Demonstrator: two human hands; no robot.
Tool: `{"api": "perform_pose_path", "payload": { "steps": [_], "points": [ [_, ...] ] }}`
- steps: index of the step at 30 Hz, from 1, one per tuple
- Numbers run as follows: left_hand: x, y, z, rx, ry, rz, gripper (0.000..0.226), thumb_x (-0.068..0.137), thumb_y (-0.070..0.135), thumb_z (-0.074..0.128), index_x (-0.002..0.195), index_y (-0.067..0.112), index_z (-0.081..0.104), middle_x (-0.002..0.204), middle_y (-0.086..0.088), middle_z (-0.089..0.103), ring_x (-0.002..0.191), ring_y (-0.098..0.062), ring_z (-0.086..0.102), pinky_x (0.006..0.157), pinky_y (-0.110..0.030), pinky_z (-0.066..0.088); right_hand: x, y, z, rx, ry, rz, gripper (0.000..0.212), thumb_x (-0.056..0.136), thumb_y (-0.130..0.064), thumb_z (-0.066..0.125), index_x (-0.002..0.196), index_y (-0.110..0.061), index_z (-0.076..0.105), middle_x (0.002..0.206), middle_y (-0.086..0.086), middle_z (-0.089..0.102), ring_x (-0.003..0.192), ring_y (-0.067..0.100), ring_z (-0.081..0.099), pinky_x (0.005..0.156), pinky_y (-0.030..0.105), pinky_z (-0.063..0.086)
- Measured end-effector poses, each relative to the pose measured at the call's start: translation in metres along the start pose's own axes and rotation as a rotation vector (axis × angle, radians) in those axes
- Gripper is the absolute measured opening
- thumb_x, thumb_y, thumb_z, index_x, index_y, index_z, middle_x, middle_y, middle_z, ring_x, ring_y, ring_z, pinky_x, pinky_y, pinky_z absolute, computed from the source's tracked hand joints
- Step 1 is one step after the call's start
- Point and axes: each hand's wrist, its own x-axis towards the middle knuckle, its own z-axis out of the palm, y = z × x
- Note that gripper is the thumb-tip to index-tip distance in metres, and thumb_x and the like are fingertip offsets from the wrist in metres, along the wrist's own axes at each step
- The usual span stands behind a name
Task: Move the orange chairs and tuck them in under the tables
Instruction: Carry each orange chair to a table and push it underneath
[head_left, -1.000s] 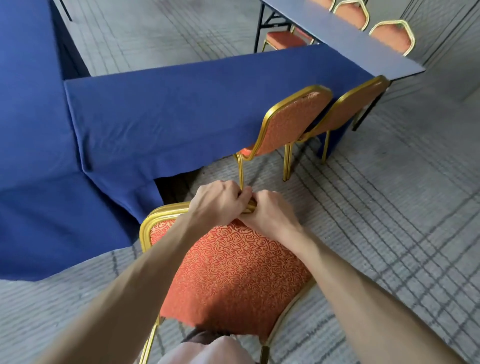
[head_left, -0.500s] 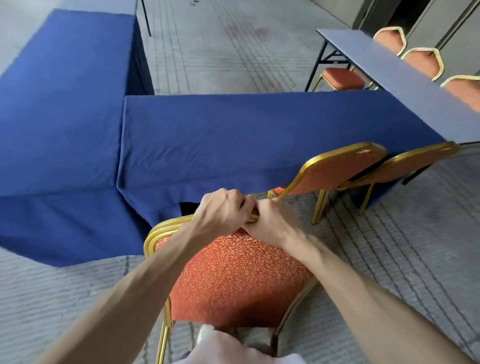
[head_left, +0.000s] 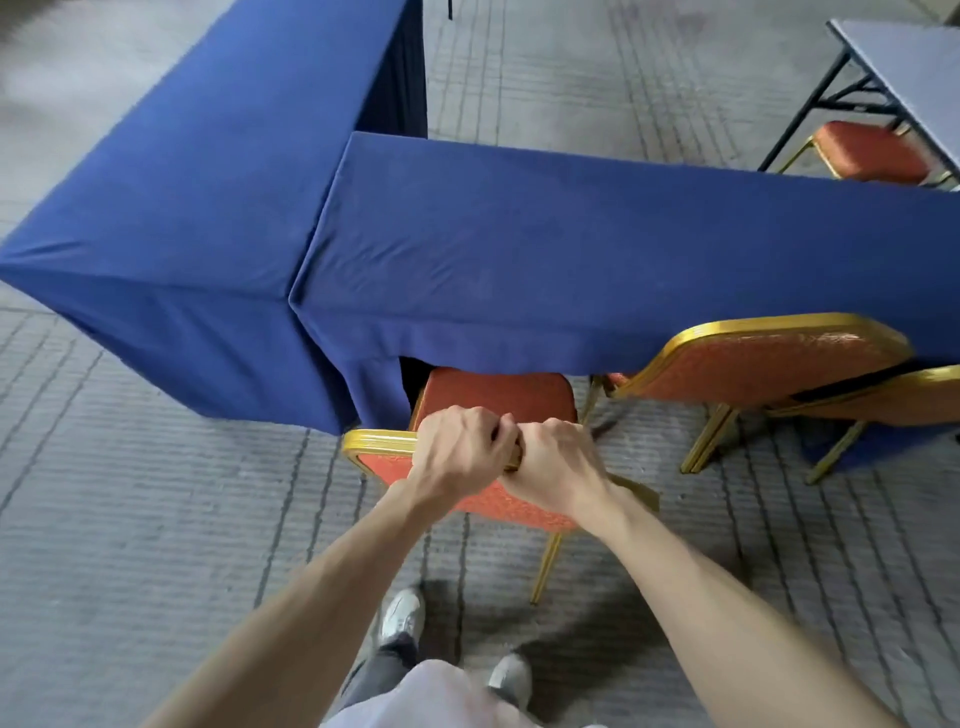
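Observation:
An orange chair (head_left: 498, 397) with a gold frame stands in front of me, its seat partly under the edge of the blue-clothed table (head_left: 597, 249). My left hand (head_left: 460, 449) and my right hand (head_left: 558, 467) grip the top rail of its backrest side by side, touching each other. To the right, a second orange chair (head_left: 763, 364) sits tucked against the same table. A third orange chair (head_left: 904, 397) overlaps behind it at the right edge.
Another blue-clothed table (head_left: 208, 197) joins on the left at a right angle. A bare grey folding table (head_left: 914, 67) stands at the top right with an orange chair (head_left: 872, 153) under it. Grey striped carpet (head_left: 130, 519) lies all round, and my shoes (head_left: 400, 618) show below.
The chair has slid forward, so its seat is now partly under the table edge. My view has tipped down and my arms have stretched out; both hands keep their grip on the backrest.

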Motion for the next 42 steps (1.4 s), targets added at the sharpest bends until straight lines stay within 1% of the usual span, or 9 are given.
{"api": "perform_pose_path", "payload": {
  "steps": [5,9,13,17,24,29,32,37,42],
  "points": [
    [0.009,-0.002,0.007,0.082,0.115,0.007,0.055,0.092,0.052,0.028,0.053,0.015,0.04,0.055,-0.008,0.058,0.058,-0.03,0.056,0.052,-0.034,0.031,0.014,0.014,-0.006,0.066,-0.002,-0.104,0.027,0.085,-0.038,0.054,0.08,-0.016,0.068,0.082,0.011,0.073,0.081,0.035,0.068,0.071,0.036,0.05],
    [0.034,-0.003,-0.002,0.092,0.128,0.058,0.054,0.094,0.049,0.032,0.05,0.017,0.033,0.045,0.001,0.038,0.05,-0.025,0.043,0.053,-0.033,0.024,0.036,0.019,-0.014,0.092,-0.012,-0.125,0.028,0.085,-0.039,0.055,0.079,-0.015,0.068,0.08,0.011,0.073,0.08,0.035,0.068,0.069,0.036,0.051],
    [0.061,0.006,-0.004,0.121,0.172,0.051,0.055,0.095,0.05,0.033,0.052,0.017,0.037,0.048,-0.005,0.048,0.051,-0.028,0.044,0.052,-0.034,0.027,0.058,0.03,-0.028,0.077,0.028,-0.092,0.027,0.084,-0.04,0.057,0.079,-0.015,0.067,0.083,0.011,0.073,0.084,0.037,0.067,0.068,0.035,0.047],
    [0.081,0.009,-0.007,0.126,0.176,0.035,0.059,0.097,0.05,0.033,0.049,0.015,0.033,0.043,-0.002,0.036,0.047,-0.026,0.039,0.051,-0.033,0.023,0.073,0.033,-0.04,0.067,0.032,-0.083,0.025,0.084,-0.039,0.059,0.069,-0.019,0.059,0.074,0.007,0.071,0.073,0.034,0.065,0.06,0.03,0.037],
    [0.093,0.024,-0.008,0.129,0.149,0.003,0.062,0.099,0.049,0.038,0.05,0.012,0.035,0.043,-0.004,0.039,0.046,-0.026,0.041,0.052,-0.033,0.026,0.076,0.045,-0.05,0.09,0.042,-0.083,0.029,0.085,-0.037,0.061,0.063,-0.02,0.052,0.064,0.002,0.067,0.055,0.023,0.049,0.057,0.027,0.035],
    [0.098,0.02,-0.009,0.104,0.172,0.023,0.065,0.096,0.055,0.03,0.049,0.011,0.037,0.043,-0.004,0.043,0.044,-0.025,0.041,0.049,-0.034,0.026,0.08,0.041,-0.054,0.076,0.043,-0.069,0.028,0.086,-0.037,0.06,0.065,-0.019,0.054,0.056,-0.005,0.056,0.056,0.023,0.051,0.057,0.03,0.04],
    [0.1,0.015,-0.009,0.079,0.197,0.078,0.066,0.095,0.056,0.025,0.048,0.011,0.035,0.043,-0.005,0.044,0.043,-0.027,0.039,0.049,-0.034,0.027,0.08,0.037,-0.055,0.072,0.071,-0.072,0.027,0.087,-0.037,0.06,0.066,-0.021,0.051,0.06,-0.004,0.058,0.06,0.026,0.053,0.059,0.031,0.039],
    [0.1,0.019,-0.001,0.052,0.212,0.086,0.063,0.098,0.049,0.033,0.048,0.011,0.03,0.042,-0.005,0.043,0.044,-0.029,0.039,0.051,-0.033,0.026,0.077,0.046,-0.056,0.009,0.06,-0.087,0.025,0.087,-0.034,0.058,0.068,-0.02,0.05,0.072,0.005,0.068,0.069,0.031,0.064,0.061,0.031,0.036],
    [0.128,0.027,0.01,0.079,0.208,0.042,0.066,0.096,0.054,0.029,0.052,0.006,0.04,0.047,-0.007,0.049,0.049,-0.031,0.045,0.053,-0.035,0.026,0.104,0.068,-0.056,-0.029,0.098,-0.107,0.023,0.088,-0.035,0.056,0.078,-0.016,0.065,0.08,0.007,0.072,0.079,0.033,0.066,0.063,0.032,0.034]
  ]
}}
